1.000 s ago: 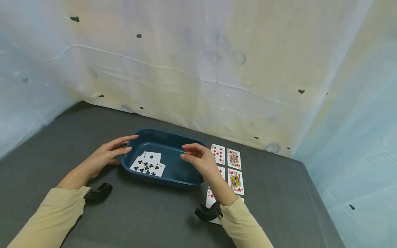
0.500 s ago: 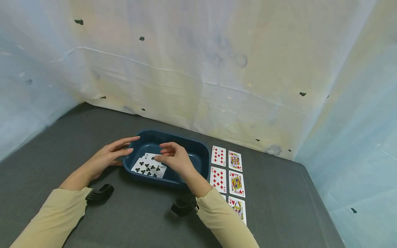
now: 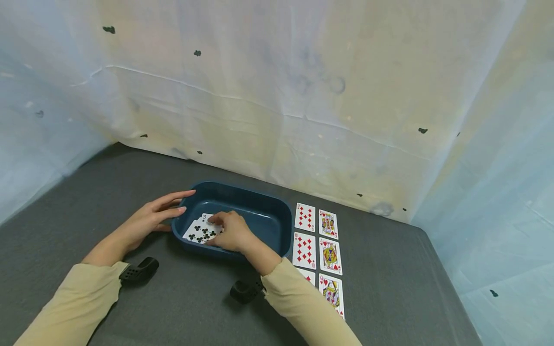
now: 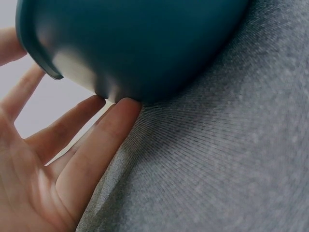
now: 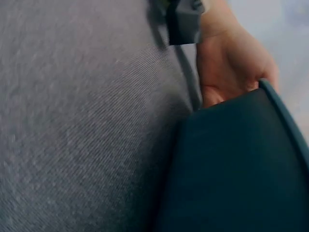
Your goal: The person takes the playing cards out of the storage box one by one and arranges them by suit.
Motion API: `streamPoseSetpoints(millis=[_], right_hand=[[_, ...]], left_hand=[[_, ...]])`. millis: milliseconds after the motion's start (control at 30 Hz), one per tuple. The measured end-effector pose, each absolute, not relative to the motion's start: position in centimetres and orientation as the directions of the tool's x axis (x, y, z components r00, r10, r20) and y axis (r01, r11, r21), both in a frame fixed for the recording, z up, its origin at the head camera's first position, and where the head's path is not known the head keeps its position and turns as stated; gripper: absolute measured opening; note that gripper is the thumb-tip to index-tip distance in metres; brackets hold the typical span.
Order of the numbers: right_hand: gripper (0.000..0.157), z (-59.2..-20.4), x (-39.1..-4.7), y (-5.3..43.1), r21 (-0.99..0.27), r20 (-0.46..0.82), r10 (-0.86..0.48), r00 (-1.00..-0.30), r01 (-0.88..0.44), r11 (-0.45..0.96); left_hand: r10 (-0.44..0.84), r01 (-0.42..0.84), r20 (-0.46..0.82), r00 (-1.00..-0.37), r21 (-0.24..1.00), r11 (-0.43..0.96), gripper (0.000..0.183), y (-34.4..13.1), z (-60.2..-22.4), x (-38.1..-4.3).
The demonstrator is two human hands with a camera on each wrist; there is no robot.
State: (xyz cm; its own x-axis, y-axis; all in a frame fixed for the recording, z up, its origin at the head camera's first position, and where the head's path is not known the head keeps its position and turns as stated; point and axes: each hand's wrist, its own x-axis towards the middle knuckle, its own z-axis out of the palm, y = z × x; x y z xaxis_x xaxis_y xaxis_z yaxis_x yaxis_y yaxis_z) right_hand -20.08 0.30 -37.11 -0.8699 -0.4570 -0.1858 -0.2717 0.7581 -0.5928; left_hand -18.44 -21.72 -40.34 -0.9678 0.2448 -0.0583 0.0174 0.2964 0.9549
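Observation:
A dark blue rectangular tray (image 3: 264, 226) holds a few overlapping playing cards at its left end: a three of spades (image 3: 207, 218) and club cards (image 3: 200, 232). My left hand (image 3: 151, 218) touches the tray's left end with extended fingers. In the left wrist view, the fingertips (image 4: 128, 108) rest against the tray's outer wall. My right hand (image 3: 233, 233) reaches inside over the cards, thumb and fingertips curled at opposite edges of a club card, whose right part it hides. From the right wrist, the tray wall (image 5: 236, 169) hides the right fingertips.
Right of the tray lie face-up red cards in two columns: diamonds such as a nine (image 3: 305, 217) and a ten (image 3: 304, 251), and heart face cards, including a jack (image 3: 331, 257) and a queen (image 3: 331, 293). My right sleeve (image 3: 303, 302) covers part of them. A pale curtain (image 3: 277, 120) hangs behind the table.
My right hand has moved left from the tray's right side and down onto the club cards, its thumb and fingers closing in. My left hand has stayed at the tray's left end.

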Motion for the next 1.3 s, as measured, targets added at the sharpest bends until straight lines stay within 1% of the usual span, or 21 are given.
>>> streamPoseSetpoints(millis=[100,300,433,567,633,800,933,1133,1300], right_hand=[[0.048,-37.2,-20.1,0.1,-0.5,-0.209,-0.435,-0.876,-0.287,0.817],[0.043,-37.1,-20.0,-0.1,-0.497,-0.247,-0.371,-0.895,-0.211,0.841],[0.035,-36.8,-19.9,0.3,-0.565,-0.229,-0.347,-0.909,-0.166,0.808],[0.021,-36.6,-20.0,1.0,-0.68,-0.18,-0.364,-0.914,-0.152,0.718],[0.017,-36.5,-20.1,1.5,-0.722,-0.156,-0.371,-0.916,-0.151,0.675],[0.016,-36.1,-20.4,2.9,-0.795,-0.103,-0.36,-0.927,-0.141,0.591],[0.014,-35.7,-20.6,4.0,-0.799,-0.061,-0.34,-0.938,-0.158,0.581],[0.016,-35.4,-20.7,5.7,-0.783,-0.018,-0.288,-0.957,-0.166,0.6],[0.019,-35.0,-20.9,7.3,-0.834,0.026,-0.271,-0.962,-0.17,0.525]], left_hand=[[0.247,0.023,-0.054,-0.967,0.954,0.298,0.059,-21.7,-40.3,-18.4],[0.251,0.024,-0.052,-0.967,0.957,0.288,0.059,-21.8,-40.3,-18.5],[0.252,0.016,-0.057,-0.966,0.96,0.279,0.06,-21.8,-40.4,-18.6],[0.244,0.007,-0.067,-0.968,0.957,0.29,0.06,-21.7,-40.5,-18.6],[0.238,0.001,-0.074,-0.969,0.954,0.299,0.061,-21.7,-40.4,-18.7],[0.232,-0.009,-0.086,-0.969,0.95,0.313,0.061,-21.6,-40.3,-18.7],[0.235,-0.005,-0.081,-0.969,0.951,0.308,0.061,-21.6,-40.4,-18.6],[0.236,-0.001,-0.076,-0.969,0.954,0.299,0.062,-21.7,-40.5,-18.7],[0.236,0.0,-0.074,-0.969,0.954,0.3,0.062,-21.7,-40.5,-18.7]])
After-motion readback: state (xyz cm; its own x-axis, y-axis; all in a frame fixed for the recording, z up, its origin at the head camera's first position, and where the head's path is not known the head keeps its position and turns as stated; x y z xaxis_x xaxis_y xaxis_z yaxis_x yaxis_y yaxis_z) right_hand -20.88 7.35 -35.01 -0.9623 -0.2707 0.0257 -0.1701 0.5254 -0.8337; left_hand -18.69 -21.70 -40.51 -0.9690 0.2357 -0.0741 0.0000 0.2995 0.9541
